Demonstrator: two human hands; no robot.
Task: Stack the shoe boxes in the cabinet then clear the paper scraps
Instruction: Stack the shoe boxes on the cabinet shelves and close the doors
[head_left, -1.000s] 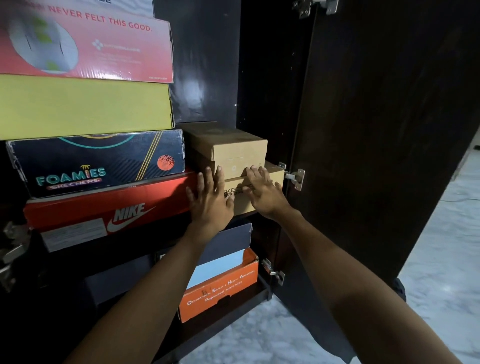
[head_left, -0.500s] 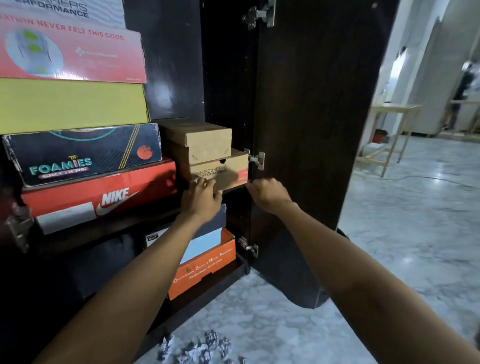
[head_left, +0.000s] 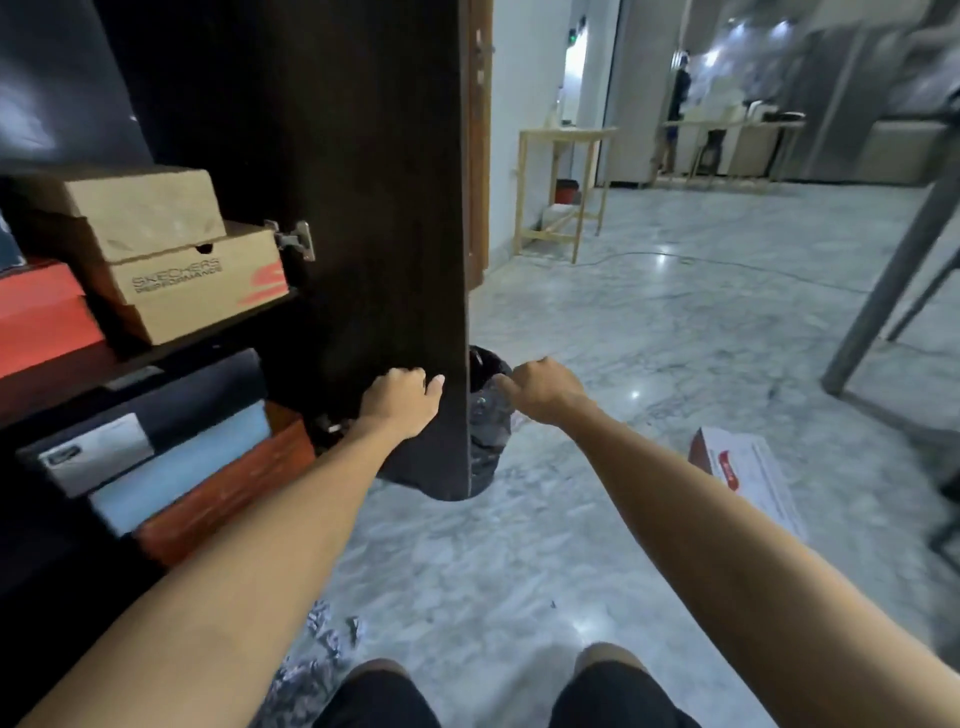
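While the shoe boxes sit stacked inside the cabinet (head_left: 171, 364), I see the plain brown box (head_left: 124, 208) resting on the Skechers box (head_left: 197, 280) on the upper shelf, with a red box (head_left: 36, 312) just beside them at the left edge. On the shelf below, a dark box (head_left: 145, 410), a pale blue box (head_left: 182, 462) and an orange box (head_left: 228, 483) lie layered together. Crumpled paper scraps (head_left: 322, 639) lie on the marble floor (head_left: 649, 364) near my knees, partly hidden by my left forearm. My left hand (head_left: 400, 400) is against the inner face of the open cabinet door (head_left: 374, 208), low down near its edge, fingers curled over so I cannot tell whether they grip anything. My right hand (head_left: 540, 389) hovers on the far side of the door edge with fingers folded inward, holding nothing that I can make out. Behind the door stands a black bin (head_left: 488, 415) lined with a dark bag. A white and red box (head_left: 743, 478) lies on the floor well to the right. Wooden tables (head_left: 566, 182) stand farther back.
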